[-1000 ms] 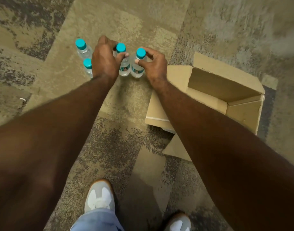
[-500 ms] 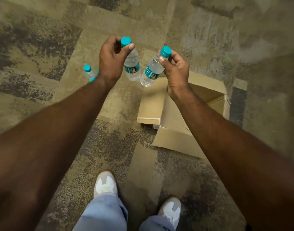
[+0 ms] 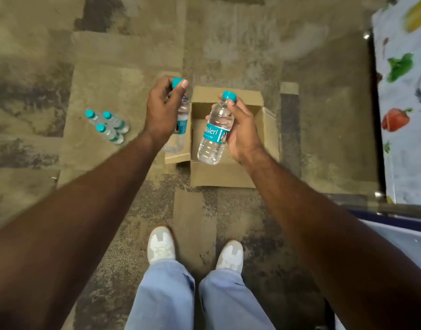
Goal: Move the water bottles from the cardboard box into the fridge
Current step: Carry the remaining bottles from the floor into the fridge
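Water bottles are sitting in both hands above the floor. One clear bottle with a teal label (image 3: 213, 136) is lying in the right hand (image 3: 241, 133), whose fingers (image 3: 231, 106) are curling round its neck and upper body, with the thumb just below the teal cap. A second bottle (image 3: 180, 120) is hanging from the left hand (image 3: 161, 110), largely hidden behind the palm; the thumb and fingertips are pinching it just under its cap. Below and between both sets of fingers, the cardboard box (image 3: 228, 177) is lying open on the carpet, flaps spread. Well to the left of the left hand's knuckles, three more bottles (image 3: 108, 126) are standing close together on the carpet. Far right of the right hand's fingers, a surface printed with vegetables (image 3: 405, 115) is showing at the edge; whether it belongs to the fridge I cannot tell.
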The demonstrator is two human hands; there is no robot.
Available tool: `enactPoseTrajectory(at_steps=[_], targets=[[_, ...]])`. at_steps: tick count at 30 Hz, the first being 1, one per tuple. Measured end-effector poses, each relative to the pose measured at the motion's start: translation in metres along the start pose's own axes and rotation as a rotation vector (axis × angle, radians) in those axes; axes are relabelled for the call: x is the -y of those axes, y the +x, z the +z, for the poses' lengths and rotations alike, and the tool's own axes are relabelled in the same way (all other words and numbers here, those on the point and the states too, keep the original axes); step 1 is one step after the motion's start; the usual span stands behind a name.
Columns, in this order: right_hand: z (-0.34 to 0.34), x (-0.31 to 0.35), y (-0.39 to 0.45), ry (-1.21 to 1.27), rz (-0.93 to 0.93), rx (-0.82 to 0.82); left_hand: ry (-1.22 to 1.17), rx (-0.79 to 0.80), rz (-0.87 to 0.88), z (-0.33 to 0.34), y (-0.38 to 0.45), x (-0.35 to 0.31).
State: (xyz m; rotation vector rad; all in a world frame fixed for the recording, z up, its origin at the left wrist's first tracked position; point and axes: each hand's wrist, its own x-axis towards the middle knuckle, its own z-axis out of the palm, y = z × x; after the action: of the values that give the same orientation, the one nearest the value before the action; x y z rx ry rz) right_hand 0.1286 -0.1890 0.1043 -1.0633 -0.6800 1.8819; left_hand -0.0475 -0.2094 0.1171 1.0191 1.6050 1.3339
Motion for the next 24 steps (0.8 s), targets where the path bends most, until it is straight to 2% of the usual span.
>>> enactPoseTrajectory(at_steps=[4, 12, 20, 24], targets=[[-0.036, 0.017, -0.032, 0.072, 0.05, -0.065, 0.061, 0.095, -0.051, 0.053, -0.019, -0.015], [-0.109, 0.055, -0.097, 0.207, 0.053, -0.333, 0.077, 0.371, -0.146, 0.15, -0.053, -0.049], [-0.167, 0.086, -0.191, 0.241, -0.122, -0.611, 0.054, 0.64, -0.203, 0.236, -0.104, -0.084], [-0.186, 0.108, -0.244, 0.306, -0.252, -0.736, 0.031, 0.771, -0.162, 0.272, -0.137, -0.11]])
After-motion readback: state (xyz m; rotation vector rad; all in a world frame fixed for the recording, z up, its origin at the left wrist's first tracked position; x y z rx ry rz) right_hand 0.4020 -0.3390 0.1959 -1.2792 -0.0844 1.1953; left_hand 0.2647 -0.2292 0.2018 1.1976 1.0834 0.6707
